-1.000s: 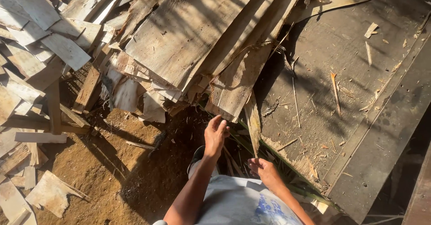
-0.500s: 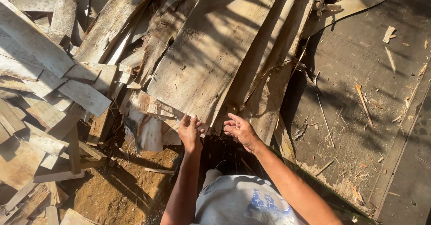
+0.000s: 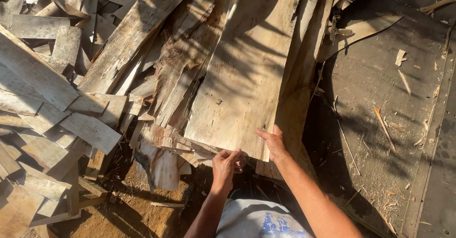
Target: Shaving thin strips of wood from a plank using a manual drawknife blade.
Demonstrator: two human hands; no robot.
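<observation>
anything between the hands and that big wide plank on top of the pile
Nothing visible. The left hand and the right hand both grip the near end of the wide plank, which lies on top of the pile of boards.

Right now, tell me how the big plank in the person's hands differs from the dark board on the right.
The wide plank is pale and sunlit; the dark panel is grey and shaded. The plank slopes over the scrap pile, gripped at its near end by the left hand and right hand; the panel lies flat, untouched, littered with splinters. Both are weathered wood.
</observation>
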